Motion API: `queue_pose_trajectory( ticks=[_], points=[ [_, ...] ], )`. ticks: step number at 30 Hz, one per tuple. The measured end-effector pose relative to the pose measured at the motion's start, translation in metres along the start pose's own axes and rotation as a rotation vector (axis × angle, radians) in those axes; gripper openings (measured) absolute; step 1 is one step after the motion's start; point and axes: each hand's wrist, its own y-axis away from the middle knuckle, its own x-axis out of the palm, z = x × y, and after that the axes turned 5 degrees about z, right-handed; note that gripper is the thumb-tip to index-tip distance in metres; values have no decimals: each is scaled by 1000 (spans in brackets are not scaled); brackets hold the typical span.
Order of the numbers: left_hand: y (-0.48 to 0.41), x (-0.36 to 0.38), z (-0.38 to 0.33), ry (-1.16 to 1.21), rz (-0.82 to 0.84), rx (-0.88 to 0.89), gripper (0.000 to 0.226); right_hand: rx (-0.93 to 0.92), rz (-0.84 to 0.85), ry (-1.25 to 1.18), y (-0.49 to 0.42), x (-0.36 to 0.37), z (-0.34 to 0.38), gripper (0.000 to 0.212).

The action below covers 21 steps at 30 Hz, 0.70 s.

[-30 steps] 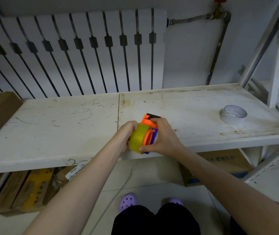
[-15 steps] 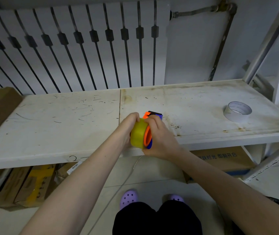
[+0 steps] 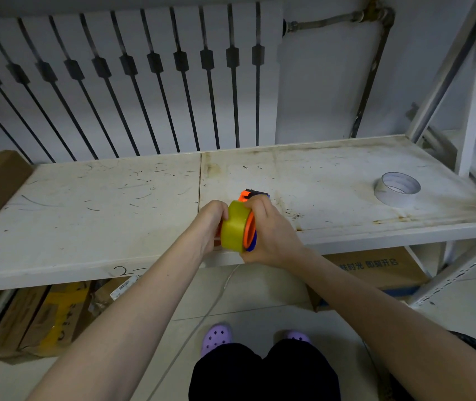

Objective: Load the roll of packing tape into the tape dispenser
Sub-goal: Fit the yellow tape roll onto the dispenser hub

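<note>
**Tape roll pressed against the dispenser, both hands closed on the pair**

The person holds the yellow roll of packing tape [image 3: 234, 226] and the orange-and-blue tape dispenser [image 3: 250, 228] together above the front edge of the scuffed white shelf [image 3: 86, 215]. The left hand [image 3: 209, 224] is curled against the roll's left face, fingers closed on it. The right hand [image 3: 271, 235] wraps the dispenser from the right, thumb lying over the top near the roll's rim. The roll stands on edge, its right side touching the dispenser's orange disc; whether it is fully seated cannot be told. The dispenser's dark front end [image 3: 255, 193] pokes out beyond the right hand's fingers.

A white tape roll [image 3: 397, 189] lies flat on the shelf, well apart to the right. Cardboard boxes [image 3: 375, 270] sit beneath the shelf, and purple clogs [image 3: 216, 337] show on the tiled floor.
</note>
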Motion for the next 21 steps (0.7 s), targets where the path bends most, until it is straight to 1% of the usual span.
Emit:
queue_pose_trajectory(
  ticks=[4, 10, 15, 21],
  points=[
    [1, 0, -3, -26, 47, -5, 8, -33, 10, 18, 0, -2, -1, 89],
    [2, 6, -6, -12, 11, -16, 11, -10, 28, 13, -2, -4, -2, 87],
    [0, 5, -6, -31, -29, -22, 6, -8, 42, 25, -3, -4, -3, 89],
    [1, 4, -3, -21, -40, -25, 9, 47, 64, 20, -5, -5, -3, 89]
  ],
)
